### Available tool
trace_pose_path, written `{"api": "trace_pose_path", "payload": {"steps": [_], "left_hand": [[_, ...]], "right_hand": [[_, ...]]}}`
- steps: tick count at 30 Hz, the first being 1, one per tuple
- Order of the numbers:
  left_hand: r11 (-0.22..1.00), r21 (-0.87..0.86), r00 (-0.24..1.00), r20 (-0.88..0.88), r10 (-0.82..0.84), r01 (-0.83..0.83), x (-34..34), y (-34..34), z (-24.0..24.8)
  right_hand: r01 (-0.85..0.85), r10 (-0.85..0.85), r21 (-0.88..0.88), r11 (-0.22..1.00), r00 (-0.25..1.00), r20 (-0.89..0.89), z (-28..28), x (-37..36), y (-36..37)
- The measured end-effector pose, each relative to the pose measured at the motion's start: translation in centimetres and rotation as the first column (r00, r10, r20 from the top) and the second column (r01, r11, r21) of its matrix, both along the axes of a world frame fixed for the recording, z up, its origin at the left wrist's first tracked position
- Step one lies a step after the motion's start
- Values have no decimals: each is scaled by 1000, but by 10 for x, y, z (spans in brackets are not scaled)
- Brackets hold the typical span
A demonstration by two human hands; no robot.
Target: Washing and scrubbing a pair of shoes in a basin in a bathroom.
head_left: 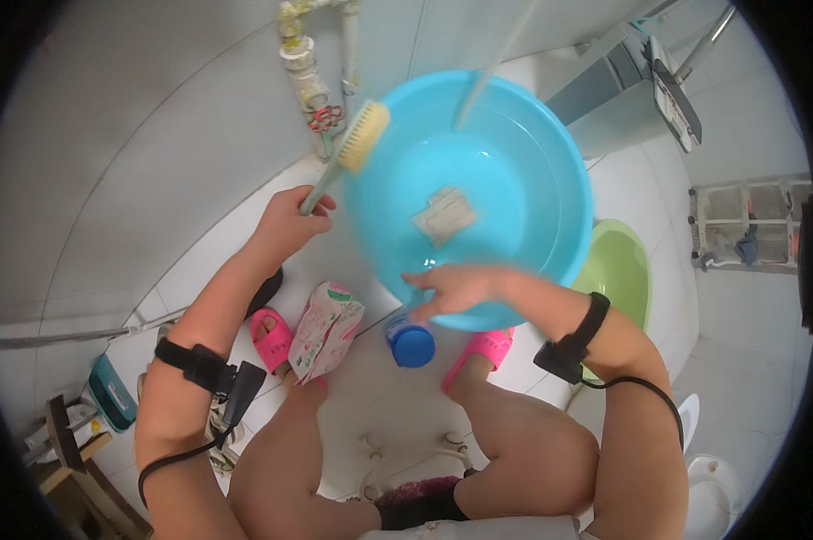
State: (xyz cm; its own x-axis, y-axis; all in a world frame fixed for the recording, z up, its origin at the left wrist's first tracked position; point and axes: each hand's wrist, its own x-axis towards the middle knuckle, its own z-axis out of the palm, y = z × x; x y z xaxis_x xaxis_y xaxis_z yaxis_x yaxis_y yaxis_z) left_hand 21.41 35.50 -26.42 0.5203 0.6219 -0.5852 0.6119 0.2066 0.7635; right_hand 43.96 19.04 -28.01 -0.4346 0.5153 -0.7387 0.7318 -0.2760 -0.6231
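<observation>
Off to the right there's a green basin (624, 270) on the white tiled floor (361, 405), plus a white wire rack (750, 223) at the right edge. A patterned pouch (325, 331) and a blue-capped bottle (411, 344) sit mid-frame, with white pipes (309, 76) up top.

A soft pouch (326, 331) lies on the floor (370, 396) between the two pink slippers, just beside the left one. It is a crumpled, flat bag, mostly white with pink print and a green patch near its top edge. To its right stands a bottle (411, 342) with a round blue cap, just under the near rim of the blue basin; its label is hidden. Near the top right corner, a dark-framed panel (675, 103) with a pale face leans tilted; what it shows is too small to tell.
</observation>
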Motion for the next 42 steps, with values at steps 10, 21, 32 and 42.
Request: {"api": "trace_pose_path", "payload": {"steps": [10, 21, 32, 42], "left_hand": [[760, 639, 987, -156, -26, 121, 49, -2, -47], [931, 361, 976, 213, -38, -43, 39, 18, -59], [994, 96, 982, 187, 30, -49, 44, 24, -39], [961, 254, 976, 208, 60, -114, 43, 12, -57]], "right_hand": [[24, -38, 169, 985, 996, 82, -85, 66, 18], [-534, 288, 726, 433, 845, 450, -161, 55, 29], [-527, -162, 431, 732, 480, 862, -162, 142, 101], [-202, 272, -185, 962, 621, 735, -115, 121, -30]]}}
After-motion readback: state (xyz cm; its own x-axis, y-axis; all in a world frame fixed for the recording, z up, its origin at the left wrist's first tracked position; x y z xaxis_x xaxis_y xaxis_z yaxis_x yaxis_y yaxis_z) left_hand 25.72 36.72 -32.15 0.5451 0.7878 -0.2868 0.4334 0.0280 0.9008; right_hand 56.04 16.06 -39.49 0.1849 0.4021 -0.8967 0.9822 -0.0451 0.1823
